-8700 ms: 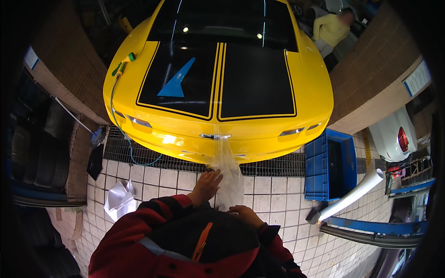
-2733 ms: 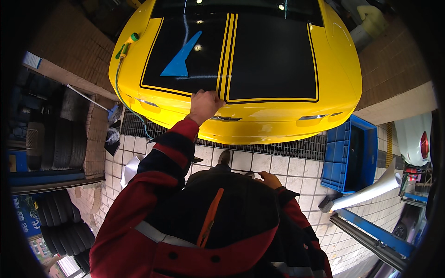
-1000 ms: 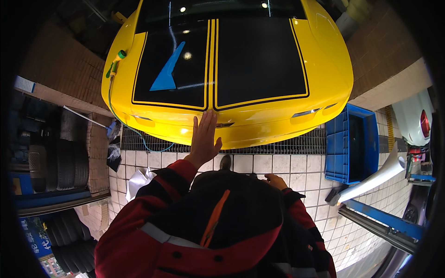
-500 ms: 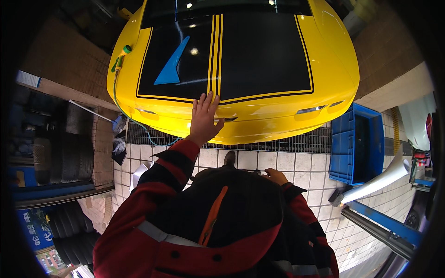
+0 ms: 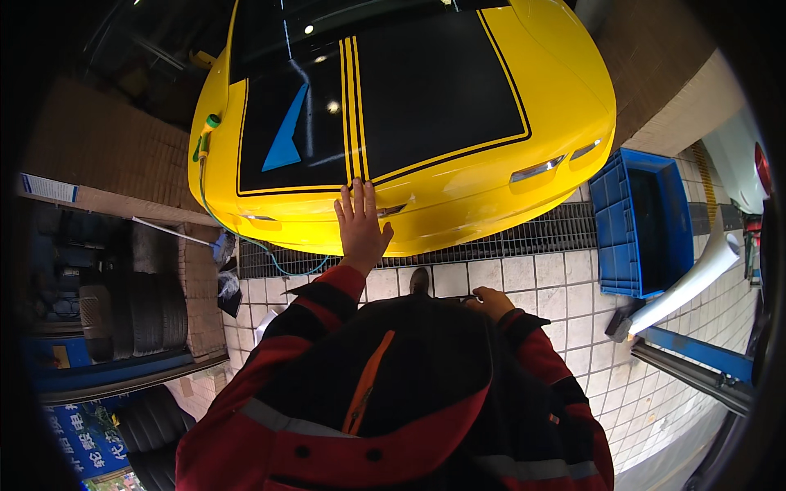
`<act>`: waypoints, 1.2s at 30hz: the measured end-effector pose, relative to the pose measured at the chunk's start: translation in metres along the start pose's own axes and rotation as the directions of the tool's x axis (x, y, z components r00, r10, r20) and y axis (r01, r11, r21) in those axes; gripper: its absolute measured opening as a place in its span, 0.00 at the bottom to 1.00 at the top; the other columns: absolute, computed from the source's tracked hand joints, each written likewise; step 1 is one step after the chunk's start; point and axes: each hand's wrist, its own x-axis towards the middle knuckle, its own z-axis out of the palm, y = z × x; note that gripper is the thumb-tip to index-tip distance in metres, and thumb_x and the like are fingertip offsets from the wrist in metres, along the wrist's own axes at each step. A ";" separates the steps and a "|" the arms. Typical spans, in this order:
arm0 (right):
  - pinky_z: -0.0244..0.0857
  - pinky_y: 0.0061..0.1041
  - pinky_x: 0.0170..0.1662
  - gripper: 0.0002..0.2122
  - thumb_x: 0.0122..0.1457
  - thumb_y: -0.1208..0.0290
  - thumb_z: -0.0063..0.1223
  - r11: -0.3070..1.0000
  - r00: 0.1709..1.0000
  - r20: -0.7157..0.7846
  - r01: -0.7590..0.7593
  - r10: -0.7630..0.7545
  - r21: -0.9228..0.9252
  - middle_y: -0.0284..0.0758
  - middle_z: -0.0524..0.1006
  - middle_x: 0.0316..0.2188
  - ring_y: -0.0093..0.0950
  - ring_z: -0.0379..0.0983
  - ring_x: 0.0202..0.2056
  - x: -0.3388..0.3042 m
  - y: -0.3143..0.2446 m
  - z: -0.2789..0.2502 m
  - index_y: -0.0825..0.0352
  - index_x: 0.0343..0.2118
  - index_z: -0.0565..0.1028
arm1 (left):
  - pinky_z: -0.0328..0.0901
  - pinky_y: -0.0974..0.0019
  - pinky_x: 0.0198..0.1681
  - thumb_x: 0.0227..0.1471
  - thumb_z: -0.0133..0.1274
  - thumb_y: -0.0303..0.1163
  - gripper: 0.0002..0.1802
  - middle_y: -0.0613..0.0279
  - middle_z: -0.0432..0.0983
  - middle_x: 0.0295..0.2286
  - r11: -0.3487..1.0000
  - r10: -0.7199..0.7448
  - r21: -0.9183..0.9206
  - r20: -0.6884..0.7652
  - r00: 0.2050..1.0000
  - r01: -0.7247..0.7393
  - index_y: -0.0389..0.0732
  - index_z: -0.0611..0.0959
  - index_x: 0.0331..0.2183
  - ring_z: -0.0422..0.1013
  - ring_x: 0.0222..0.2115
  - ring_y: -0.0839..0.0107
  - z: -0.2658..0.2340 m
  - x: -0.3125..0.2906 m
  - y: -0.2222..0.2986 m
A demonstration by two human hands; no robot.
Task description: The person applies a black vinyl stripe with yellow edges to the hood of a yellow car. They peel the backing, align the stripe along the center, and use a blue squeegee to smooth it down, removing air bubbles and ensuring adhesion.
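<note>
My left hand (image 5: 360, 222) lies palm down with its fingers stretched out, at the front edge of the yellow car (image 5: 458, 206). Its fingertips reach the yellow pinstripes that split the glossy black panel (image 5: 434, 94). On that panel's left half rests a blue triangular squeegee (image 5: 286, 141), apart from my hand. Close to my body, my right hand (image 5: 494, 304) is low with its fingers curled. A small dark bit shows at its fingertips, too small to name, and my jacket partly hides the hand.
A green and yellow hose nozzle (image 5: 205, 141) lies on the car's left side, its hose trailing to the floor grating (image 5: 540, 233). A blue crate (image 5: 616, 237) stands at the right, beside a white roll (image 5: 684, 288). Stacked tyres (image 5: 155, 315) are at the left.
The view has turned, so the car appears tilted and shifted left. My left hand stays spread at the car's front edge, slightly lower in the picture. My right hand keeps its place by my body.
</note>
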 end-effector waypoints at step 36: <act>0.54 0.50 0.79 0.36 0.71 0.56 0.64 0.661 0.551 -0.385 0.497 -0.741 -0.562 0.55 0.63 0.76 0.54 0.57 0.77 0.118 -0.234 -0.164 0.69 0.76 0.64 | 0.76 0.45 0.52 0.64 0.57 0.56 0.28 0.45 0.90 0.40 0.757 -0.063 -0.350 0.801 0.595 0.552 0.40 0.94 0.40 0.84 0.44 0.43 0.049 -0.182 -0.037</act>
